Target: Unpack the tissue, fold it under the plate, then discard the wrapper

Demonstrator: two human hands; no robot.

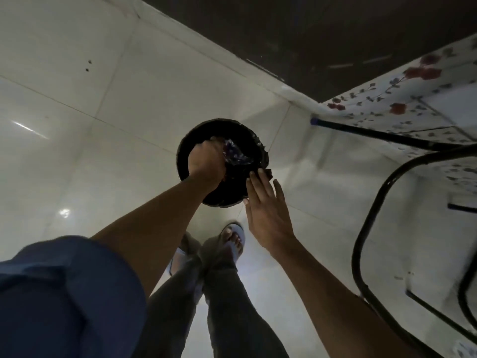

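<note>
A round black trash bin [191,140] lined with a black bag stands on the white tiled floor below me. My left hand [206,162] reaches into its mouth, closed around a crumpled clear wrapper [236,153] with purple print. My right hand [268,213] hovers at the bin's near right rim, fingers spread and flat, its fingertips touching the edge of the black liner. The plate and tissue are out of view.
A table with a floral cloth [413,99] and black metal legs [374,202] stands at the right. A dark wall base [309,34] runs along the top. My legs and sandalled feet [232,241] stand just before the bin.
</note>
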